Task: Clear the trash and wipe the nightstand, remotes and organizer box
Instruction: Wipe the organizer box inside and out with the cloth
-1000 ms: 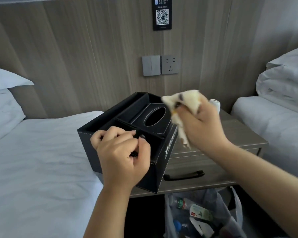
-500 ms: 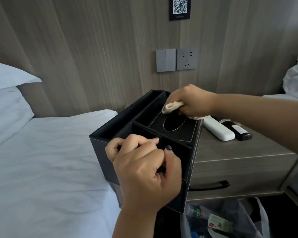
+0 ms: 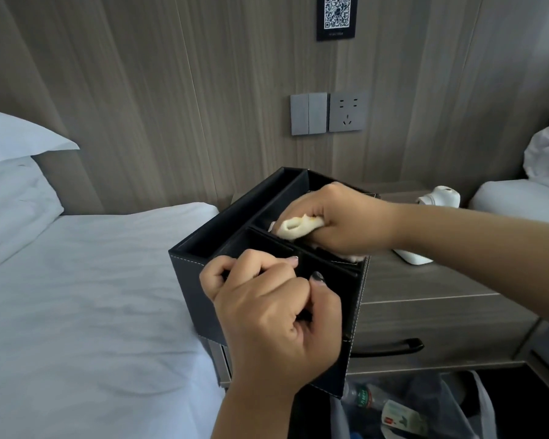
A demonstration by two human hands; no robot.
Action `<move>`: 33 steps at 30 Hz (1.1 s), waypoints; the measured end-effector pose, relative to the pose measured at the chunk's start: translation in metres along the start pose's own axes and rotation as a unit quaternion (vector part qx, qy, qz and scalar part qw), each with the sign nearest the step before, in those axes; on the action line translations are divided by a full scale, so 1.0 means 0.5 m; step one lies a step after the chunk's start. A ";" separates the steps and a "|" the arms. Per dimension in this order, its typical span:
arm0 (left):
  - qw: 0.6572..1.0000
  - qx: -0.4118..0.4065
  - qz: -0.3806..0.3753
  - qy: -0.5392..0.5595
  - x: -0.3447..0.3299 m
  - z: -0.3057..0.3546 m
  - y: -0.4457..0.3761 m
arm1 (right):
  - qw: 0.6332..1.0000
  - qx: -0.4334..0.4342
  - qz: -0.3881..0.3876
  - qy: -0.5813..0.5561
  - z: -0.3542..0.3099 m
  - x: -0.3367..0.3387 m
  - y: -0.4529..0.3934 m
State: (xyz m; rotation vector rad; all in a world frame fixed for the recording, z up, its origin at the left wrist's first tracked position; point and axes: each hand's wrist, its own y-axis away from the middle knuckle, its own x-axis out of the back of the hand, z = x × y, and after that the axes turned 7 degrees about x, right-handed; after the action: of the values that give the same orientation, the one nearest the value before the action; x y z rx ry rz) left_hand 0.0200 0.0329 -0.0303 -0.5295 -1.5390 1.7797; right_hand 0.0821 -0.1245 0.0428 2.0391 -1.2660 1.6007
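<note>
— At 9 o'clock, what fills the frame?
— White bedding: a bed (image 3: 86,296) with 2 stacked pillows (image 3: 13,172) against the wood-panel wall.

— And toward the middle?
— The black organizer box (image 3: 200,242) sits at the left edge of the nightstand (image 3: 425,280), overhanging toward the bed. The left hand (image 3: 273,315), at 6 o'clock, is curled shut, its fingers and thumb pinching a divider wall at the box's near side.

— What about the other hand?
— The right hand (image 3: 346,220) comes in from 3 o'clock, closed around a pale yellow cloth (image 3: 298,226) and pressing it down on the box's top panel.

— Anything beyond it?
— At 2 o'clock, a white remote (image 3: 412,258) lies on the nightstand, mostly hidden by the forearm, with a white object (image 3: 439,196) behind it that I cannot identify. At 12 o'clock, a switch and socket (image 3: 328,113) sit below a QR-code sign (image 3: 336,15).

— And lower right?
— At 5 o'clock, under the drawer handle (image 3: 390,346), a clear trash bag (image 3: 425,410) holds bottles and wrappers.
</note>
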 end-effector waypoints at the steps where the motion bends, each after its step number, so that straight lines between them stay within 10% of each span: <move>1: 1.000 0.000 0.001 0.001 0.000 0.000 -0.001 | 1.000 -0.021 -0.001 0.017 0.023 0.011 -0.008; 12: 1.000 0.014 -0.011 0.024 -0.005 -0.010 -0.003 | 0.970 -0.203 0.135 0.009 0.115 0.077 0.049; 19: 0.999 0.022 -0.005 0.023 -0.004 -0.011 -0.006 | 0.989 0.014 0.144 -0.025 -0.025 -0.016 0.138; 28: 0.997 0.056 -0.043 0.010 0.011 -0.001 -0.020 | 0.969 0.033 0.242 -0.021 -0.032 -0.057 0.211; 33: 0.993 0.079 -0.092 -0.005 0.027 0.079 -0.027 | 0.877 -0.169 0.433 -0.117 -0.054 -0.078 0.319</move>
State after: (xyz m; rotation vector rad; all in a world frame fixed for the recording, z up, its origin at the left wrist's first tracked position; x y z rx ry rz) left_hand -0.0136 0.0165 -0.0071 -0.2914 -1.3928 1.7440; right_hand -0.0561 -0.1823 -0.0299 1.5327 -2.5909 1.2474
